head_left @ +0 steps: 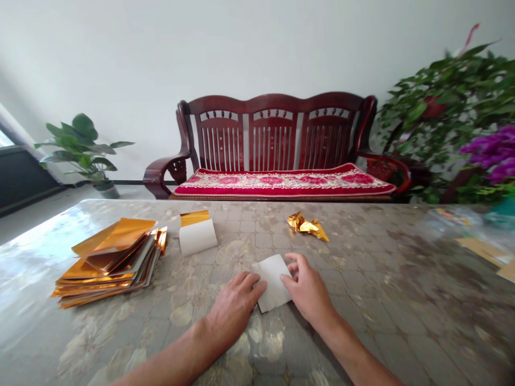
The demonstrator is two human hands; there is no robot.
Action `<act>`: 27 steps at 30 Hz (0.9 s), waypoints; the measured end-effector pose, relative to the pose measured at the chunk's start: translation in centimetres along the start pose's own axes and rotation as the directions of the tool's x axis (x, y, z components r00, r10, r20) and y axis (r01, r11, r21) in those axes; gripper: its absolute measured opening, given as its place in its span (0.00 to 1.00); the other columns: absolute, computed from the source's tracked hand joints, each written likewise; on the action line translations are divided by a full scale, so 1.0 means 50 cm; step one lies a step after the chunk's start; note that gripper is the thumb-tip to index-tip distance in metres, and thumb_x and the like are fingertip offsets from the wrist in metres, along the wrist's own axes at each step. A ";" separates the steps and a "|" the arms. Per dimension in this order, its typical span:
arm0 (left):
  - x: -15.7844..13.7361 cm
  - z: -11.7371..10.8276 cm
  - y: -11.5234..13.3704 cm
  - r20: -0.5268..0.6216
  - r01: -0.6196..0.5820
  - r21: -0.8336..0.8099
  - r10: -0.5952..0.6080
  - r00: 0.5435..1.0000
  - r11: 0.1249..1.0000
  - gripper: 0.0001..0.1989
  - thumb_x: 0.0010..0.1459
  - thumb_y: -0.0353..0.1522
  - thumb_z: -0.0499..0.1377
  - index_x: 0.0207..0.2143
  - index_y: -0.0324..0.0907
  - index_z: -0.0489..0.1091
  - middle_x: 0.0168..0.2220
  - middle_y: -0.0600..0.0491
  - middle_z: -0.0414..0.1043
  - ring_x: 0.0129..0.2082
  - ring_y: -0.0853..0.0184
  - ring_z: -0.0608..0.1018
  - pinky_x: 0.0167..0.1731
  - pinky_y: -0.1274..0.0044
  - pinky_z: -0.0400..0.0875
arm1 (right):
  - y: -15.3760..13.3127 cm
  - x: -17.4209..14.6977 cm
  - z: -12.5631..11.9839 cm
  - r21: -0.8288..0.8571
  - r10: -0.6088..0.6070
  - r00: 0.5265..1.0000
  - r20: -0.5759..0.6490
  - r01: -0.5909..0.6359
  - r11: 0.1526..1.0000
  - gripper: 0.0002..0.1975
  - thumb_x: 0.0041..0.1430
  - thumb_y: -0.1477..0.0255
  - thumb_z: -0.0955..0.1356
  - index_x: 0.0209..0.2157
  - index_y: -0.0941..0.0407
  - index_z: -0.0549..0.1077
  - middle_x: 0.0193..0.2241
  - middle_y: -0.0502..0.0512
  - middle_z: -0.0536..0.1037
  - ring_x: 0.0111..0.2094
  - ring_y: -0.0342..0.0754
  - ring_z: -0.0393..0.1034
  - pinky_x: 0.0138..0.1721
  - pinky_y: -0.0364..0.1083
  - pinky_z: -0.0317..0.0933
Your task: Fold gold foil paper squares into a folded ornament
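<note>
A small pale grey-white sheet of paper [273, 281] lies on the table in front of me, between my hands. My left hand [237, 295] is at its left edge, thumb on the paper and the other fingers curled. At the right edge, my right hand [306, 287] holds the paper between its thumb and bent fingers. The paper's underside is hidden. Farther off to the left is a curled sheet [198, 237], white with a gold strip showing. Beyond my right hand lies a crumpled, folded piece of gold foil paper [308, 226].
A stack of gold foil paper [108, 262] sits on the left of the patterned table [386, 321]. Clear plastic bags [454, 220] and tan card pieces [483, 251] lie at the right. Behind the table stand a wooden bench [271, 139] and potted plants [86, 147].
</note>
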State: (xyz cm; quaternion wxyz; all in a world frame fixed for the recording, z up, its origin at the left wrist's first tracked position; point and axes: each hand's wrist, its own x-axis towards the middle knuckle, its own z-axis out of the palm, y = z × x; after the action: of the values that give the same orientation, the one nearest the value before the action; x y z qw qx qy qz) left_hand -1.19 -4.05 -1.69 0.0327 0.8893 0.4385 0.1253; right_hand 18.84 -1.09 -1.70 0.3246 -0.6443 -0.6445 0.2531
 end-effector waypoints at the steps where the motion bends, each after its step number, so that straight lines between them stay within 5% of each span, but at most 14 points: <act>1: 0.000 0.002 0.000 -0.005 0.003 -0.006 -0.003 1.000 1.000 0.17 0.63 0.23 0.54 0.52 0.44 0.67 0.49 0.50 0.70 0.49 0.61 0.70 0.49 0.69 0.72 | 0.008 0.005 0.001 0.075 0.033 0.999 0.004 -0.034 0.997 0.26 0.51 0.74 0.67 0.53 0.55 0.65 0.34 0.50 0.78 0.28 0.46 0.72 0.33 0.45 0.62; 6: -0.002 0.010 -0.004 -0.038 0.029 -0.001 -0.029 0.999 1.000 0.23 0.59 0.20 0.54 0.54 0.47 0.67 0.56 0.48 0.66 0.53 0.59 0.69 0.50 0.68 0.71 | 0.022 0.017 0.001 0.271 0.087 0.995 0.044 -0.096 0.958 0.30 0.49 0.70 0.67 0.56 0.60 0.66 0.28 0.49 0.75 0.25 0.46 0.70 0.29 0.45 0.64; 11: 0.000 0.015 -0.005 -0.035 0.021 0.003 -0.021 0.999 1.000 0.23 0.59 0.22 0.55 0.55 0.49 0.68 0.57 0.49 0.66 0.53 0.57 0.68 0.52 0.66 0.69 | -0.004 0.008 0.006 0.040 -0.060 0.997 -0.043 0.061 0.997 0.19 0.51 0.71 0.65 0.45 0.57 0.77 0.25 0.50 0.73 0.27 0.47 0.69 0.31 0.45 0.62; 15: 0.003 0.012 -0.001 -0.035 0.026 0.005 -0.026 0.999 1.000 0.22 0.60 0.23 0.54 0.55 0.50 0.67 0.57 0.50 0.67 0.53 0.58 0.68 0.53 0.65 0.68 | -0.021 0.003 0.018 -0.104 -0.190 0.976 -0.106 0.179 0.978 0.22 0.52 0.76 0.62 0.48 0.56 0.76 0.27 0.51 0.72 0.28 0.46 0.67 0.30 0.44 0.60; 27: 0.009 -0.009 0.008 0.001 0.020 -0.045 -0.020 1.000 0.999 0.15 0.61 0.24 0.54 0.48 0.46 0.70 0.51 0.50 0.70 0.52 0.60 0.68 0.53 0.68 0.68 | -0.040 -0.029 0.022 -0.092 -0.255 0.962 0.095 0.264 0.960 0.18 0.57 0.74 0.65 0.49 0.55 0.74 0.35 0.53 0.73 0.35 0.47 0.70 0.38 0.45 0.63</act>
State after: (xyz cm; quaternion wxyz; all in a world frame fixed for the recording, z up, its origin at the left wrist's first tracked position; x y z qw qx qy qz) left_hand -0.72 -3.96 -1.10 0.0543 0.8839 0.4445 0.1346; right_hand 16.63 -2.50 -1.09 0.2940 -0.5593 -0.7487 0.2007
